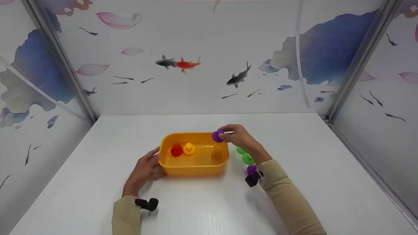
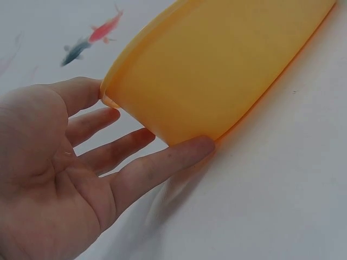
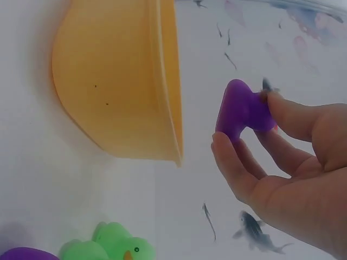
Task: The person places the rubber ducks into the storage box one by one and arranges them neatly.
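Nearest of all were two beige sleeves (image 1: 290, 199). The right hand (image 1: 240, 135) pinched a purple toy (image 1: 216, 136) above the far right part of one orange tub (image 1: 196, 171), not touching it. The left hand (image 1: 144, 168) rested, stretched and not clenched, against the tub's left end. The toy, held only by fingertips (image 3: 218, 142), could perhaps slip, hit the tub and bounce outside; the tub could also slide if pushed, because the left hand did not grip it. Counted, the tub contained one red toy (image 1: 176, 150) and one yellow duck (image 1: 189, 149); on the surface (image 1: 196, 205) to its right lay a second purple toy (image 1: 251, 169) and, apparently, two green toys (image 1: 248, 158), partly hidden.
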Motion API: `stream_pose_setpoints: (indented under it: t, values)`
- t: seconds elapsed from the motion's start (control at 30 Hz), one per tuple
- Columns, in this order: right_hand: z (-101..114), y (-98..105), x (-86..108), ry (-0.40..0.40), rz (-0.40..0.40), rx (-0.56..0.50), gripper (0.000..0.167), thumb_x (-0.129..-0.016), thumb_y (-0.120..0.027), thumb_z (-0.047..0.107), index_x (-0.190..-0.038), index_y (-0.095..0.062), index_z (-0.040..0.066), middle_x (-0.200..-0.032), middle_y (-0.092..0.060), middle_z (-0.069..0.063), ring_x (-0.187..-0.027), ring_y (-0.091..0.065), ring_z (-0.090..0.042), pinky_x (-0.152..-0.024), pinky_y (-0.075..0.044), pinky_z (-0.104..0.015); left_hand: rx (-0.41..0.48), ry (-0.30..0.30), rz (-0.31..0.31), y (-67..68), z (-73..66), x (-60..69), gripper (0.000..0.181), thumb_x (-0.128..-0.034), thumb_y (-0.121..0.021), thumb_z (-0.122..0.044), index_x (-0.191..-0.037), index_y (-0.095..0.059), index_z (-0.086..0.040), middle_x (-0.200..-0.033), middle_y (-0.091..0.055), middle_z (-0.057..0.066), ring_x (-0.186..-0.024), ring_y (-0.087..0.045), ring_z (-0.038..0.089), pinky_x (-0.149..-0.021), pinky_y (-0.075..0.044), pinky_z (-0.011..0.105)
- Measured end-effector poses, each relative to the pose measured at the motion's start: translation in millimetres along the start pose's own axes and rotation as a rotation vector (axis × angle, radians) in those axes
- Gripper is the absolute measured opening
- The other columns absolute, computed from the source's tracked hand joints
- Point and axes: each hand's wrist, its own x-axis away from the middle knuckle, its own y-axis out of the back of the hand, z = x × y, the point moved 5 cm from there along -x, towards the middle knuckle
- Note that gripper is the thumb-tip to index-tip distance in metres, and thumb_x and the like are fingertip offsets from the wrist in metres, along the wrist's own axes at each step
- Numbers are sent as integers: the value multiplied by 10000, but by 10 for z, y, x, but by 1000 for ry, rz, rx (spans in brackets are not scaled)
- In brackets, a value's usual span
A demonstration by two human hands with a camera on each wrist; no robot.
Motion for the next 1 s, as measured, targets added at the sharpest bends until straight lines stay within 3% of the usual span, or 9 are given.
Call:
stream_pose_setpoints:
  t: [0.4,0.63,1.0]
  values:
    - [119,-208,-310,-85,14,77,361,-953,-690,229,-1287,-645,98,-1289,-643,-124,-1157,-630,-281,-1122,-480,-435,-3,13,-13,9,39,-2,540,-1037,-521,-403,-1548,-371,-317,-1543,-481,98,-1285,-589,305,-949,-589,396]
    - [178,-312,-385,-66,8,138,333,-952,-688,198,-1259,-662,71,-1266,-665,-138,-1140,-643,-279,-1102,-502,-413,2,8,-8,2,23,-9,544,-1029,-534,-412,-1542,-382,-318,-1541,-487,87,-1295,-585,309,-937,-594,392]
    - [102,-595,-490,-73,40,141,310,-947,-680,133,-1229,-673,4,-1235,-678,-166,-1110,-647,-270,-1059,-534,-377,12,-3,-11,18,15,2,550,-1028,-539,-412,-1543,-385,-296,-1524,-506,99,-1283,-598,317,-918,-602,397]
